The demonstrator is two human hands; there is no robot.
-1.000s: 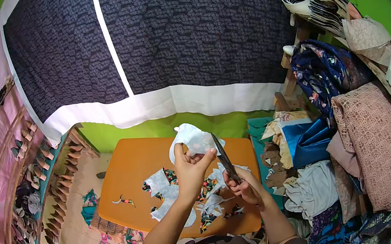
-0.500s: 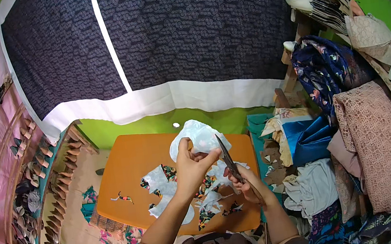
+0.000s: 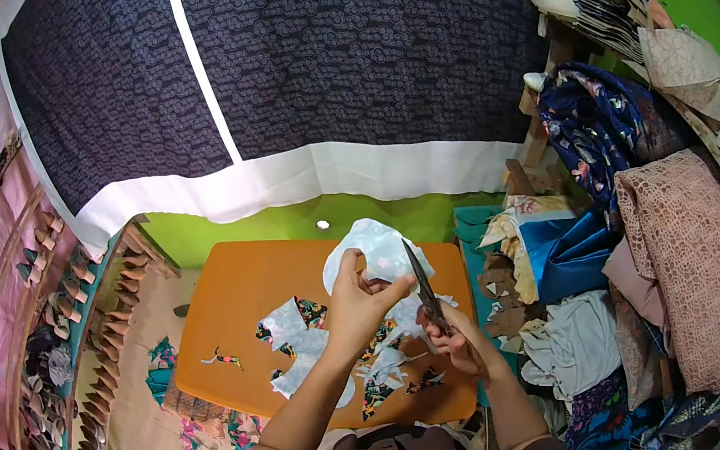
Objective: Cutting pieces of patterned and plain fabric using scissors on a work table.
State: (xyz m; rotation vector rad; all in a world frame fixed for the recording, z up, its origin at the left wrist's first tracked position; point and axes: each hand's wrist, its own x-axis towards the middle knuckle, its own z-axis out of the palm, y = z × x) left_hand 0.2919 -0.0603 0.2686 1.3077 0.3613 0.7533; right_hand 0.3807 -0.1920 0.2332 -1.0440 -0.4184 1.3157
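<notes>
My left hand (image 3: 359, 308) pinches a rounded piece of pale, whitish fabric (image 3: 378, 239) above the table, its thumb stretched toward the right. In my right hand (image 3: 455, 340) is a pair of dark scissors (image 3: 424, 285), blades pointing up and away along the fabric's right edge. Whether the blades touch the cloth, or how far apart they are, I cannot make out. Beneath my hands lie white-backed fabric pieces (image 3: 308, 357) and black floral scraps (image 3: 378, 396) on the orange table (image 3: 232, 298). A small scrap (image 3: 226, 359) lies apart at the left.
At the left, a wooden rack (image 3: 91, 373) holds rows of wedge-shaped pieces. Close on the right are piled cloths, including a blue bundle (image 3: 571, 255) and a white heap (image 3: 575, 347). Coloured offcuts (image 3: 193, 446) litter the floor. A dark patterned curtain (image 3: 355, 60) hangs behind the table.
My left hand and the pale fabric have shifted slightly right. The scissors, still in my right hand, stand a little more upright beside the fabric's edge.
</notes>
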